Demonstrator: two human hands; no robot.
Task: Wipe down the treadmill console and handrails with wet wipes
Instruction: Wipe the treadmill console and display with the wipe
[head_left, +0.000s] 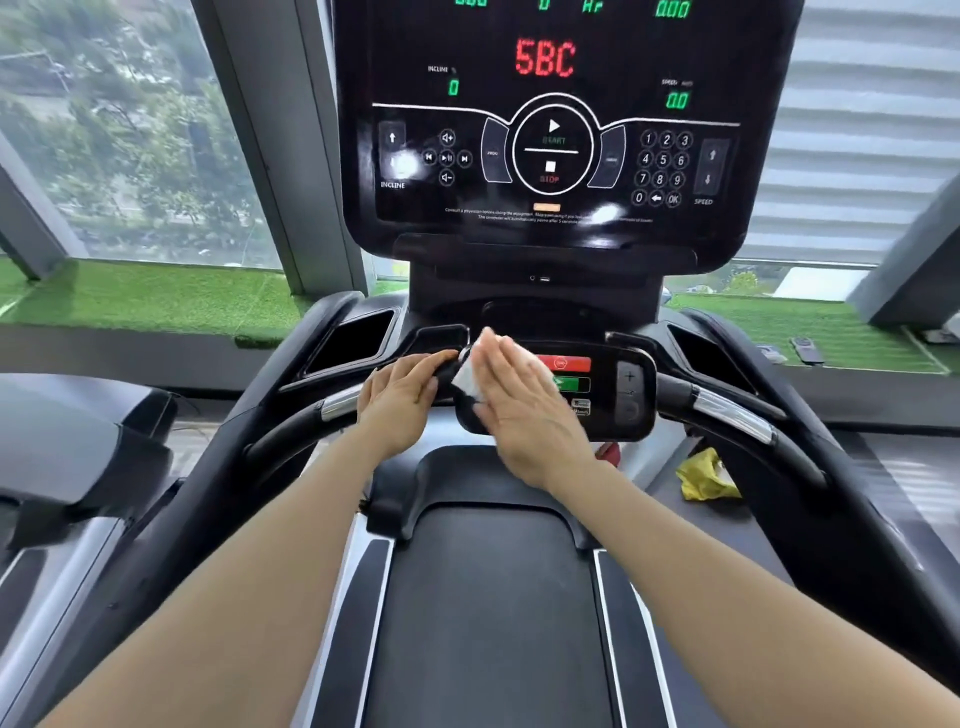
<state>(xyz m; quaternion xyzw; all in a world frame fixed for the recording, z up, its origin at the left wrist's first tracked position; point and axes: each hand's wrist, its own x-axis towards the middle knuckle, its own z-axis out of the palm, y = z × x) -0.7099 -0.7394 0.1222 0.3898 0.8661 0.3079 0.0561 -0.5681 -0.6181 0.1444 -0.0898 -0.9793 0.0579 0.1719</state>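
One white, crumpled wet wipe (466, 375) under flat right hand (524, 400)

I count my two hands (457, 395), one white wet wipe (466, 375), one console (561, 119), two handrails (727, 410), one crumpled yellow cloth (704, 475).

Wet wipe (466, 375), white, crumpled.
Pressed beneath flat right-hand fingers (506, 364) onto the black lower console panel (631, 395).
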